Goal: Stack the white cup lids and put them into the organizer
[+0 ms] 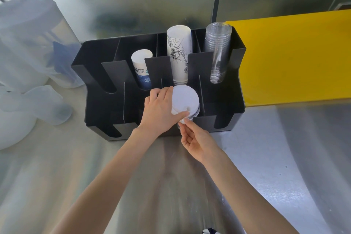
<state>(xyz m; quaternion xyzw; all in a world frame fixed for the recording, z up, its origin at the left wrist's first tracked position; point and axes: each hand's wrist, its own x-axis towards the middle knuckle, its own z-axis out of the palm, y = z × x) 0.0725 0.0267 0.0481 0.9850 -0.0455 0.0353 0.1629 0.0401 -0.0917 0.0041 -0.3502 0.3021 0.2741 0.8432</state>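
While both hands grip the lid stack (185,99) in the organizer (106,100), the left hand (161,109) hides its side; the right hand (197,141) pinches its lower edge beneath paper cups (179,55).

We reach both bare forearms forward and inward until our hands nearly meet. Our left hand (159,109) arches palm-down, its fingers curled and thumb stretched rightward in a closed grip. Our right hand (196,141) sits just below it, palm turned leftward, fingertips (187,122) pinched together beneath the left thumb.
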